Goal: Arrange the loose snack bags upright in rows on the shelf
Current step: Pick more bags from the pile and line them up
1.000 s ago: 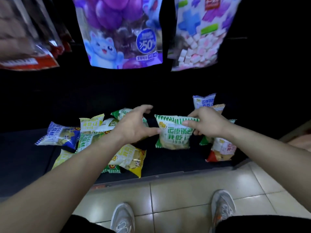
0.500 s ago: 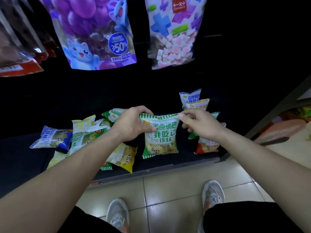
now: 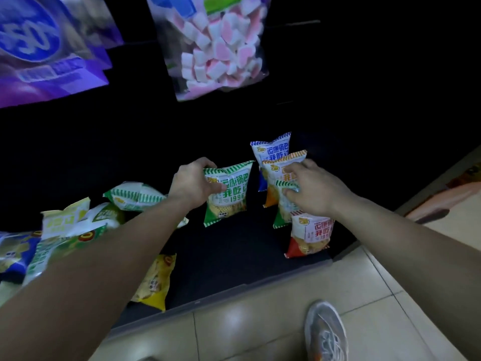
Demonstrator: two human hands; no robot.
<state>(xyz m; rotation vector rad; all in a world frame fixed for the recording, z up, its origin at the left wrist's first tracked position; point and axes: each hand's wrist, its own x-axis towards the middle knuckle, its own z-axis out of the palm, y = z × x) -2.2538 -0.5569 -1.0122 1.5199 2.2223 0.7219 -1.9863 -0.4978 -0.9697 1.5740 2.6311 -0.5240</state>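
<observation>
On the dark shelf (image 3: 234, 256), head view: my left hand (image 3: 194, 182) pinches the top left corner of the green snack bag (image 3: 227, 191), thumb in front, fingers wrapped behind the seal. Bag is upright, bottom edge on the shelf. My right hand (image 3: 315, 190) is off it, apart to the right, fingers curled onto the top of a second green bag (image 3: 282, 207) in the upright row; whether it truly grips or just presses, cannot tell. That row runs back to front: blue bag (image 3: 270, 149), orange bag (image 3: 276, 173), second green bag, red bag (image 3: 309, 234), overlapping. Held bag stands just left of the row, not touching. Loose bags (image 3: 78, 225) lie flat in a pile at left, partly under my left forearm; a yellow bag (image 3: 156, 280) lies near the front edge.

Versus half a second ago: both hands held the green bag's top corners; now only the left does, right has shifted to the row. Camera has swung right, view blurred at left.
</observation>
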